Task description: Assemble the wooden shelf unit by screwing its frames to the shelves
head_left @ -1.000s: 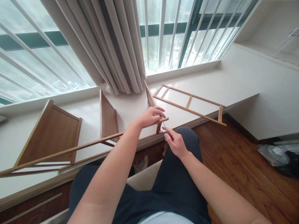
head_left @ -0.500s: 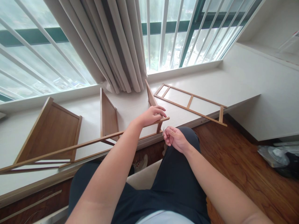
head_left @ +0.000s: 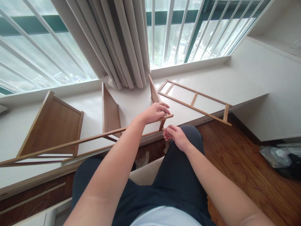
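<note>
The left hand [head_left: 155, 113], at the middle of the frame, has its fingers bent down over the free end of a long, narrow brown wooden rail [head_left: 94, 138] and grips it from above. The right hand [head_left: 176, 135] is just below, close to this end; its fingers are folded inward, and I cannot tell whether something thin is held between them.

To do this step well, I think the left hand should press evenly and near to the joint, so that the rail does not twist. The right hand would better make small, straight movements, without force (wood of this thickness can be marked easily).

The rail runs from the centre to the left edge, as the top side of a raised open frame. Behind it, three flat rectangular brown wooden panels stand on edge: a broad one [head_left: 55, 125] at left, with visible grain and a raised border, a narrower-looking one [head_left: 111, 111] left of centre, and one [head_left: 154, 91] partly hidden above the left hand. Right of centre, a slim ladder-shaped brown wooden frame [head_left: 194, 99] lies flat on a smooth white ledge [head_left: 134, 103]. Soft grey pleated curtains [head_left: 113, 37] hang at the top.
</note>
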`<state>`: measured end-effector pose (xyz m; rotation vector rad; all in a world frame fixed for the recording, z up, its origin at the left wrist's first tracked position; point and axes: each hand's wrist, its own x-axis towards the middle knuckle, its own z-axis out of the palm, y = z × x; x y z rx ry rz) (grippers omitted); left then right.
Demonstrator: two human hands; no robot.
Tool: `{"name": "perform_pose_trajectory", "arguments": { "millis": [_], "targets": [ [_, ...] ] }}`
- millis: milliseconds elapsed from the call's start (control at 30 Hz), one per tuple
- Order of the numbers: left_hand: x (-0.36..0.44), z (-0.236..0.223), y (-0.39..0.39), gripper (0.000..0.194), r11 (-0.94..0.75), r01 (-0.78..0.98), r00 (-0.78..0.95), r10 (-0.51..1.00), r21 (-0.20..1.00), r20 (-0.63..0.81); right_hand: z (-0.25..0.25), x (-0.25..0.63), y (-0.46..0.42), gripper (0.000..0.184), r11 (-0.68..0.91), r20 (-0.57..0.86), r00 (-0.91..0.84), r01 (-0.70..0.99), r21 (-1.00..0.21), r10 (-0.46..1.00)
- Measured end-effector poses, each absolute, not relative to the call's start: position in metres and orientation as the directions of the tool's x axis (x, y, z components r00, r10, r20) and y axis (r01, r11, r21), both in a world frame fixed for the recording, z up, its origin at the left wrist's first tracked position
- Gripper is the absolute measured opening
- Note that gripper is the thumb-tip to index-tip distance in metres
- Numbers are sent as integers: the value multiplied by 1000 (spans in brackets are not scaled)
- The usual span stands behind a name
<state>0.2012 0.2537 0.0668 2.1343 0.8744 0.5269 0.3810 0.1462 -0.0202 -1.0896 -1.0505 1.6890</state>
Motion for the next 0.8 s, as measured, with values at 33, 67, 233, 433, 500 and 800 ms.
{"name": "perform_pose_trajectory", "arguments": {
  "millis": [33,67,233,433,500,800],
  "targets": [
    [201,67,253,34,-478,417,680,729,773,84,-20,381,146,38,-290,-236,-262,-192,-938,936],
    [202,68,253,34,-476,419,679,730,773,82,-19,381,145,38,-290,-240,-261,-178,-940,935],
    [202,71,251,35,-463,432,669,740,774,69,-18,381,145,39,-285,-249,-267,-106,-953,931],
    [203,72,249,35,-461,443,660,748,769,69,-20,381,144,40,-256,-234,-291,-39,-966,928],
    [203,73,248,35,-462,449,654,753,765,71,-19,381,143,40,-250,-233,-295,-22,-968,927],
    [198,82,246,31,-550,552,647,756,627,94,-18,390,142,38,-266,-256,-294,6,-964,921]
  ]
}}
